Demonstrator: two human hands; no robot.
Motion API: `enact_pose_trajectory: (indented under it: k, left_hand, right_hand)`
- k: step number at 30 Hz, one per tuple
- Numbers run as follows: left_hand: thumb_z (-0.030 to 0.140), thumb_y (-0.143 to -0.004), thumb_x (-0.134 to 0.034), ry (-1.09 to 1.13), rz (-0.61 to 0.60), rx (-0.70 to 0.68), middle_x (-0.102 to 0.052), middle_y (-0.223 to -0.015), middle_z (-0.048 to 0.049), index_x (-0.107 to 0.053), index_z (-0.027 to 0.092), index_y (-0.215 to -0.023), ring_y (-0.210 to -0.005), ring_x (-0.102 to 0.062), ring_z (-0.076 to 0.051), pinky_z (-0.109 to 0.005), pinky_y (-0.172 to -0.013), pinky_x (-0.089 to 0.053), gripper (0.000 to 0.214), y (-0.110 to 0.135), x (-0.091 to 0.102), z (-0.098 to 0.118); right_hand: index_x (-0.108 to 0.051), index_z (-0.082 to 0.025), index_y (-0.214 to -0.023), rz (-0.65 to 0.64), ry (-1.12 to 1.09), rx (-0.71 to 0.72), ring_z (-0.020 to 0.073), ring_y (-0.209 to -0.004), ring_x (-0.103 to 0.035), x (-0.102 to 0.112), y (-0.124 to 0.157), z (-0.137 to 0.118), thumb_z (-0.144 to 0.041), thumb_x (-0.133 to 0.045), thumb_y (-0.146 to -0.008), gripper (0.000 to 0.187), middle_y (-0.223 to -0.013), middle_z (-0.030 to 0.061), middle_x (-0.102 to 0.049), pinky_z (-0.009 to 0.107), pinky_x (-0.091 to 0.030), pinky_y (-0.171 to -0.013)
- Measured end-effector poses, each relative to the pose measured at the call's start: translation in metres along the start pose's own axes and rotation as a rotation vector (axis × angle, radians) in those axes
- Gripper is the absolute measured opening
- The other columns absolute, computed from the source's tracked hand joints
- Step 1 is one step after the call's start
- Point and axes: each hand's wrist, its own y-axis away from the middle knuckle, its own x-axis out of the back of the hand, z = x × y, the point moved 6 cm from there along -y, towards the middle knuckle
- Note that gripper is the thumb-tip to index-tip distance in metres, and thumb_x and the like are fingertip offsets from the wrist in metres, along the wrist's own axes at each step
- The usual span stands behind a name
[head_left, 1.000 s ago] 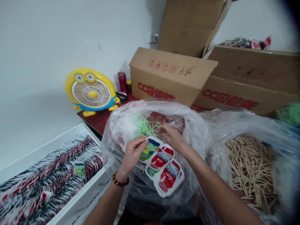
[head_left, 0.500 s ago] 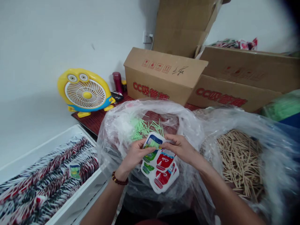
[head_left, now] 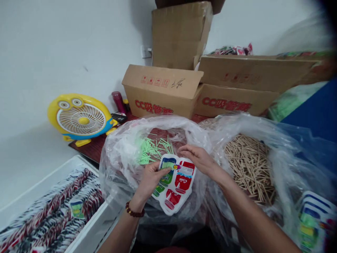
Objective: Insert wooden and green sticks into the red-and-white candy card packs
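Note:
My left hand (head_left: 152, 177) pinches the left edge of a white-bordered printed packet (head_left: 181, 175) with green Sprite and red Cola cup pictures; green sticks show in its upper left window. My right hand (head_left: 197, 158) is at the packet's upper right, fingers stretched out and holding nothing; whether it touches the edge I cannot tell. Just beyond the hands, thin green sticks (head_left: 152, 149) lie inside an opened clear plastic bag (head_left: 118, 140). Right of my right hand, a heap of thin brown sticks (head_left: 250, 165) fills another clear bag (head_left: 286, 147).
A white foam box (head_left: 89, 214) packed with rows of similar packets stands at left. Behind are a yellow fan (head_left: 84, 121), a dark red bottle (head_left: 118, 102) and cardboard boxes (head_left: 160, 95). More packets (head_left: 313, 221) lie at lower right, below a blue panel (head_left: 313, 109).
My right hand has let go of the packet, its fingers now straightened. The packets, fanned out before, now lie squared together in my left hand. The view has shifted right.

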Motion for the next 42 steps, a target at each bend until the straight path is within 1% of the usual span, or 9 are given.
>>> enact_pose_trajectory:
  k: [3, 10, 13, 20, 25, 32, 36, 39, 42]
  left_hand:
    - [0.032, -0.072, -0.074, -0.005, 0.007, -0.003, -0.073, -0.074, -0.0049, -0.068, 0.013, -0.088, -0.065, -0.068, -0.020, -0.031, -0.062, -0.053, 0.025, 0.000, -0.005, 0.002]
    - [0.026, -0.070, -0.076, -0.042, -0.144, -0.032, -0.071, -0.086, -0.0033, -0.061, 0.016, -0.095, -0.075, -0.065, -0.016, -0.027, -0.069, -0.052, 0.031, 0.005, -0.039, 0.011]
    - [0.026, -0.066, -0.078, -0.160, -0.122, -0.074, -0.070, -0.087, -0.0017, -0.058, 0.017, -0.094, -0.075, -0.063, -0.016, -0.024, -0.066, -0.050, 0.035, 0.006, -0.054, 0.011]
    - [0.033, -0.068, -0.075, -0.257, -0.093, 0.016, -0.070, -0.074, -0.0010, -0.065, 0.015, -0.086, -0.063, -0.061, -0.016, -0.024, -0.059, -0.048, 0.027, 0.016, -0.081, -0.012]
    - [0.033, -0.072, -0.071, -0.416, -0.178, -0.017, -0.069, -0.068, -0.0002, -0.067, 0.017, -0.073, -0.062, -0.059, -0.017, -0.024, -0.059, -0.045, 0.017, 0.022, -0.095, -0.027]
    - [0.036, -0.080, -0.060, -0.570, -0.336, -0.018, -0.067, -0.074, -0.0012, -0.066, 0.017, -0.076, -0.068, -0.057, -0.017, -0.022, -0.061, -0.043, 0.020, 0.029, -0.123, -0.035]
    - [0.034, -0.080, -0.059, -0.562, -0.375, 0.065, -0.062, -0.068, 0.0005, -0.061, 0.016, -0.068, -0.063, -0.051, -0.014, -0.020, -0.056, -0.039, 0.021, 0.032, -0.131, -0.039]
    - [0.033, -0.077, -0.061, -0.537, -0.379, 0.091, -0.055, -0.061, 0.0023, -0.056, 0.016, -0.062, -0.058, -0.046, -0.012, -0.019, -0.052, -0.036, 0.023, 0.034, -0.136, -0.039]
    - [0.036, -0.076, -0.062, -0.467, -0.343, 0.114, -0.051, -0.057, 0.0032, -0.053, 0.017, -0.061, -0.055, -0.044, -0.011, -0.019, -0.050, -0.035, 0.026, 0.036, -0.138, -0.042]
  right_hand:
    - [-0.068, -0.022, -0.096, -0.062, 0.029, 0.052, 0.0177, -0.083, -0.062, 0.005, 0.008, -0.010, -0.031, -0.051, -0.088, 0.021, -0.090, 0.0014, -0.070, 0.029, -0.045, -0.073]
    - [-0.068, -0.020, -0.076, -0.041, 0.129, 0.042, 0.0126, -0.060, -0.055, 0.018, 0.043, -0.013, -0.027, -0.057, -0.084, 0.015, -0.067, -0.0012, -0.066, 0.023, -0.039, -0.054]
    - [-0.067, -0.020, -0.077, -0.039, 0.122, 0.038, 0.0126, -0.060, -0.056, 0.021, 0.055, -0.012, -0.028, -0.057, -0.085, 0.015, -0.068, -0.0013, -0.065, 0.023, -0.038, -0.054]
    - [-0.065, -0.020, -0.076, 0.006, 0.192, -0.022, 0.0121, -0.062, -0.054, 0.028, 0.089, -0.002, -0.027, -0.058, -0.086, 0.014, -0.068, -0.0022, -0.063, 0.022, -0.035, -0.056]
    - [-0.061, -0.019, -0.077, 0.064, 0.254, -0.028, 0.0120, -0.065, -0.052, 0.033, 0.122, 0.004, -0.032, -0.053, -0.091, 0.021, -0.070, -0.0012, -0.060, 0.023, -0.035, -0.060]
    - [-0.061, -0.018, -0.072, 0.064, 0.289, -0.075, 0.0102, -0.059, -0.050, 0.044, 0.155, 0.021, -0.038, -0.050, -0.092, 0.030, -0.064, -0.0029, -0.056, 0.021, -0.032, -0.056]
    - [-0.063, -0.019, -0.079, 0.145, 0.343, -0.172, 0.0116, -0.065, -0.055, 0.083, 0.153, 0.044, -0.038, -0.046, -0.093, 0.029, -0.069, -0.0026, -0.060, 0.021, -0.037, -0.059]
    - [-0.064, -0.018, -0.095, 0.399, 0.727, -0.419, 0.0149, -0.086, -0.060, 0.145, 0.143, 0.064, -0.030, -0.041, -0.094, 0.026, -0.093, 0.0034, -0.067, 0.024, -0.041, -0.075]
    - [-0.065, -0.014, -0.104, 0.428, 0.994, -0.668, 0.0250, -0.101, -0.058, 0.188, 0.130, 0.082, -0.032, -0.041, -0.092, 0.033, -0.110, 0.0147, -0.063, 0.033, -0.041, -0.082]
